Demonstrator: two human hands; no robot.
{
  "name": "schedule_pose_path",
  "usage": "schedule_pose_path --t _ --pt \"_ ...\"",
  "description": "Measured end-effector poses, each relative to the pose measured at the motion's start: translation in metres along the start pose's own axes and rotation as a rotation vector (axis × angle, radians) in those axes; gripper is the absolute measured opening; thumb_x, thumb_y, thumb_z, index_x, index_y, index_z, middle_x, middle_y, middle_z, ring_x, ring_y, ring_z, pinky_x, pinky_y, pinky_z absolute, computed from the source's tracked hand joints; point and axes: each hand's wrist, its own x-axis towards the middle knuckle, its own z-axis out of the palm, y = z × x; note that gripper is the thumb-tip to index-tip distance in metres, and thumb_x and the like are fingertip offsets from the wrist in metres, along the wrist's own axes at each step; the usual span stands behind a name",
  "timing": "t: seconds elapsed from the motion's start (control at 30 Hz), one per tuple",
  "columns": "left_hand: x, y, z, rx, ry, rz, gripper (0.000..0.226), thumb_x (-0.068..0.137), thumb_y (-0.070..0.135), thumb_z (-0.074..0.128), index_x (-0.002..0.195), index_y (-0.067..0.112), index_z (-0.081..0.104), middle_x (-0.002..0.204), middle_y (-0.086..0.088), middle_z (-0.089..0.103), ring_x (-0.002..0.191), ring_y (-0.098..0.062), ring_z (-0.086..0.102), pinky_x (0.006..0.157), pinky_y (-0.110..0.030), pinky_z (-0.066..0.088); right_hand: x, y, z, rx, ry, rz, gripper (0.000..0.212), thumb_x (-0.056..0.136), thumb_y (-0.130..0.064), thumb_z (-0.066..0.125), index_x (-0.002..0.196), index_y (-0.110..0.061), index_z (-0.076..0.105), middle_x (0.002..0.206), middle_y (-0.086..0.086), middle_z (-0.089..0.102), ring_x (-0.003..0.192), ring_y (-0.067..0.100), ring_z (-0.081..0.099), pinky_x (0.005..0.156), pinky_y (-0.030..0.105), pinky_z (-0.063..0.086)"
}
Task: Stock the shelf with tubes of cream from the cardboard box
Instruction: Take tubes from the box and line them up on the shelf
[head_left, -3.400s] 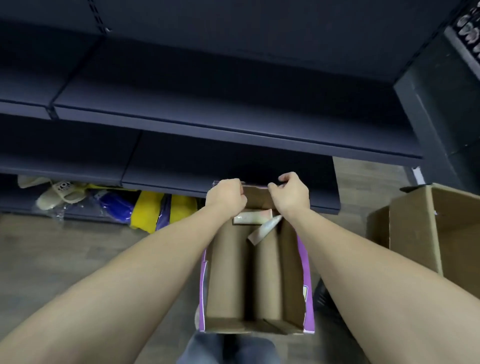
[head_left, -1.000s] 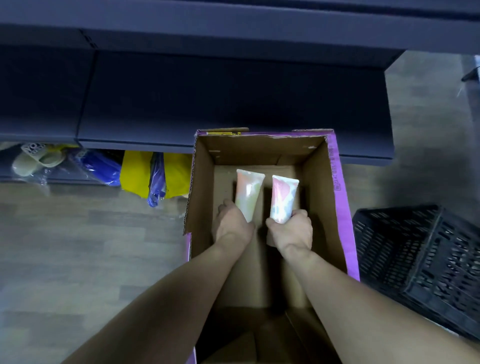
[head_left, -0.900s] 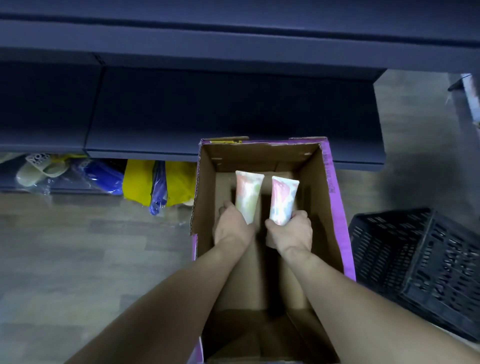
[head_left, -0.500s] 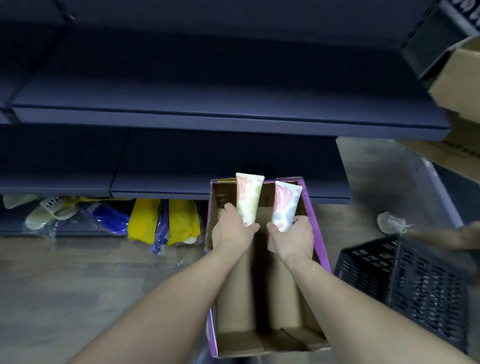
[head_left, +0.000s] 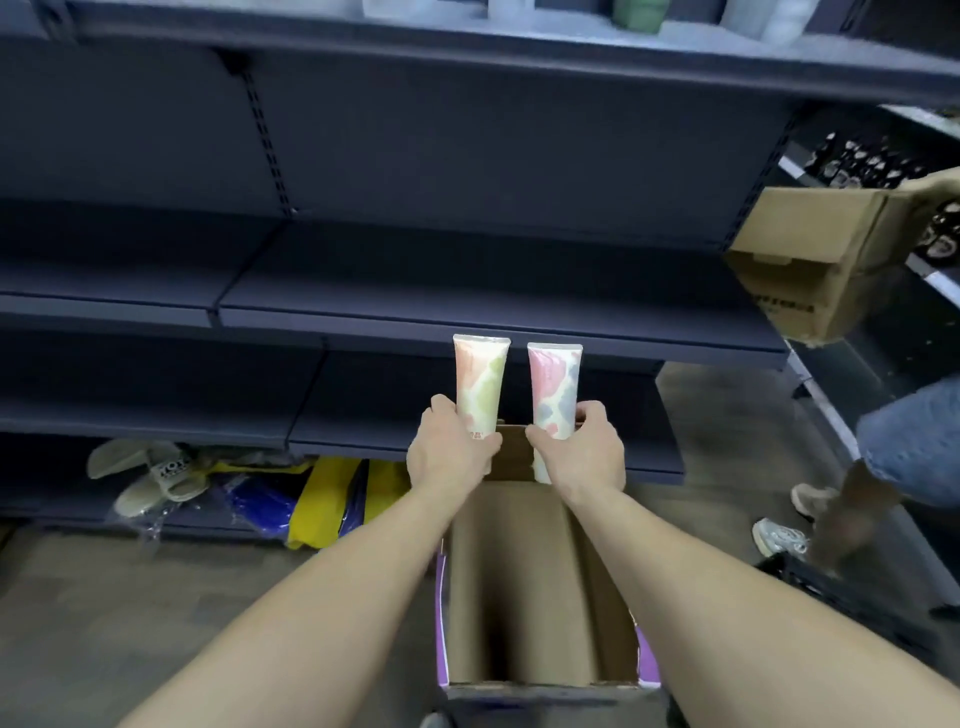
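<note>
Left hand (head_left: 451, 453) grips the peach-and-green plastic cream tube (head_left: 479, 383), right hand (head_left: 583, 453) the pink-and-blue one (head_left: 554, 391), both upright side by side above the open purple-edged cardboard box (head_left: 524, 592), the dark shelf edge (head_left: 363, 321) just beyond.

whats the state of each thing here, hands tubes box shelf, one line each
left hand: grips the green and peach tube
right hand: grips the pink and blue tube
green and peach tube: upright, lifted above the box
pink and blue tube: upright, lifted beside the other tube
cardboard box: open on top, no tubes visible inside
shelf: bare where visible
</note>
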Motion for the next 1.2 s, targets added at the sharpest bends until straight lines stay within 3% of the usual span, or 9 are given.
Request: schedule_pose_path --t 0.23,0.4,0.77,0.87,0.97,1.2 --pt "-0.019 0.013 -0.092 -0.083 0.185 0.001 0.054 0.076 0.043 0.076 0.111 0.016 0.045 0.107 -0.002 0.058 0.093 -0.023 0.061 0.067 -0.032 0.044 -0.035 -0.076 -0.021 0.068 0.026 -0.132 0.047 0.08 -0.042 0.074 0.109 -0.023 0.042 0.104 -0.001 0.057 0.084 0.016 0.058 0.062 0.029 0.048" --pt "-0.018 0.019 -0.159 -0.152 0.295 0.03 0.05 0.075 0.043 0.077 0.104 0.019 0.044 0.103 0.001 0.058 0.085 -0.02 0.058 0.065 -0.032 0.043 -0.05 -0.141 -0.033 0.149 0.032 -0.214 0.046 0.078 -0.042 0.075 0.105 -0.024 0.042 0.1 -0.004 0.056 0.083 0.017 0.058 0.062 0.03 0.045" --pt "0.029 0.012 -0.3 -0.234 0.515 0.18 0.052 0.077 0.044 0.075 0.111 0.02 0.045 0.108 0.003 0.056 0.083 -0.017 0.054 0.068 -0.033 0.044 -0.078 -0.279 -0.014 0.254 0.079 -0.387 0.037 0.08 -0.039 0.071 0.101 -0.024 0.045 0.075 -0.015 0.053 0.059 0.0 0.053 0.056 0.028 0.044" --pt "0.048 0.005 -0.333 -0.25 0.544 0.223 0.053 0.079 0.043 0.075 0.116 0.019 0.045 0.109 0.003 0.054 0.084 -0.016 0.052 0.068 -0.032 0.042 -0.079 -0.312 0.004 0.279 0.099 -0.421 0.04 0.08 -0.041 0.072 0.103 -0.024 0.045 0.086 -0.013 0.055 0.063 -0.001 0.052 0.054 0.026 0.041" --pt "0.069 -0.002 -0.361 -0.27 0.554 0.261 0.052 0.08 0.042 0.074 0.117 0.019 0.046 0.11 0.003 0.053 0.086 -0.017 0.054 0.068 -0.031 0.041 -0.078 -0.343 0.022 0.293 0.128 -0.434 0.044 0.077 -0.045 0.073 0.105 -0.025 0.045 0.098 -0.009 0.056 0.075 0.009 0.058 0.064 0.032 0.048" --pt "0.118 -0.001 -0.405 -0.326 0.554 0.309 0.051 0.081 0.041 0.073 0.12 0.02 0.048 0.116 0.004 0.056 0.086 -0.015 0.051 0.068 -0.03 0.039 -0.06 -0.403 0.049 0.319 0.195 -0.439 0.047 0.076 -0.047 0.074 0.106 -0.023 0.047 0.103 -0.006 0.058 0.084 0.016 0.061 0.076 0.038 0.054"
